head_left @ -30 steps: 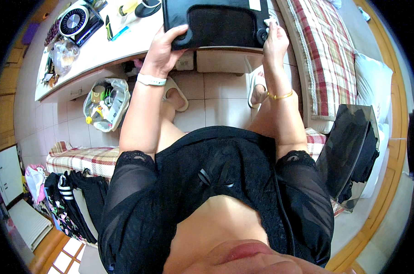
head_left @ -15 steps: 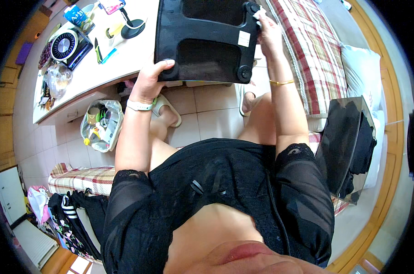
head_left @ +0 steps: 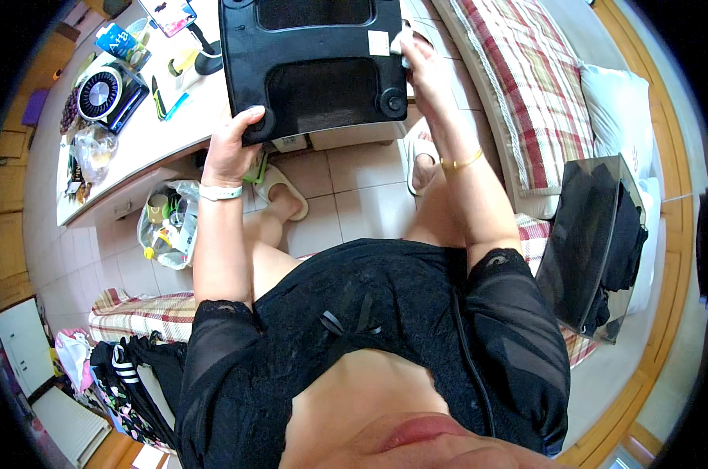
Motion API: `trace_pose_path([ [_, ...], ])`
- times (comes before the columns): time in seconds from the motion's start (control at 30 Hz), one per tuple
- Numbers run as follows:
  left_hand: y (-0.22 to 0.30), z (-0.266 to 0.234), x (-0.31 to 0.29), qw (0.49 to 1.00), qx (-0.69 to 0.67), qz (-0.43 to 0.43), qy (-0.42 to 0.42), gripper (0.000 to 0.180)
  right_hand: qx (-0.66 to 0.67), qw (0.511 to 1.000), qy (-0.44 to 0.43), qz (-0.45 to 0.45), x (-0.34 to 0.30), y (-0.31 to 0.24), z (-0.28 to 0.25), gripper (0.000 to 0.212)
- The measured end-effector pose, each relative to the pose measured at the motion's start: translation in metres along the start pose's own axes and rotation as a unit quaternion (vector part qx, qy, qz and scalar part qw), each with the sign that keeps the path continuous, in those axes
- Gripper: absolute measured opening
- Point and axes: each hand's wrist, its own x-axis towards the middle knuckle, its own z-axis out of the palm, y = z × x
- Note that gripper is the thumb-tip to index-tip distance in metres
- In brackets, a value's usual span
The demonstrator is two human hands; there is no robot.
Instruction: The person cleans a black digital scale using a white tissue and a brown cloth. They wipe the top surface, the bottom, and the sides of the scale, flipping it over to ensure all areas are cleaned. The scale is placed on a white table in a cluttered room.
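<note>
Head view, left fingers gripping one black panel, right fingers pinching one white wad, two slippers

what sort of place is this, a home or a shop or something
Most likely a home, perhaps its living room: a red-and-white plaid cover lies over a long seat, a white pillow sits at its end, and the person wears open slippers.

We saw smooth, semi-gloss plastic panel; smooth worktop; matt woven cloth cover; shiny metal-looking bracelet; crinkled plastic bag.
</note>
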Motion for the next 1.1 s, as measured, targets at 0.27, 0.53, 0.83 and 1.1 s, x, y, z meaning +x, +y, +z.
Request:
trace_pose_path([
  [0.27, 0.007, 0.012, -0.004, 1.0, -0.018, 0.008, -0.006, 0.048, -0.211, 0.948, 0.157, -0.178, 0.057, -0.052, 0.006, 0.023],
  [0.53, 0.007, 0.018, -0.003, 0.999, -0.011, 0.042, 0.004, 0.048, -0.427, 0.735, -0.134, -0.51, -0.015, -0.021, 0.031, 0.038],
  [0.83, -0.011, 0.039, -0.001, 0.998, 0.043, 0.039, -0.013, 0.048, -0.405, 0.789, 0.002, -0.462, 0.016, -0.011, 0.076, 0.027],
  [1.1, -0.013, 0.042, -0.005, 0.992, 0.105, 0.066, -0.014, 0.045, -0.215, 0.884, -0.063, -0.411, -0.025, -0.032, 0.124, 0.03],
])
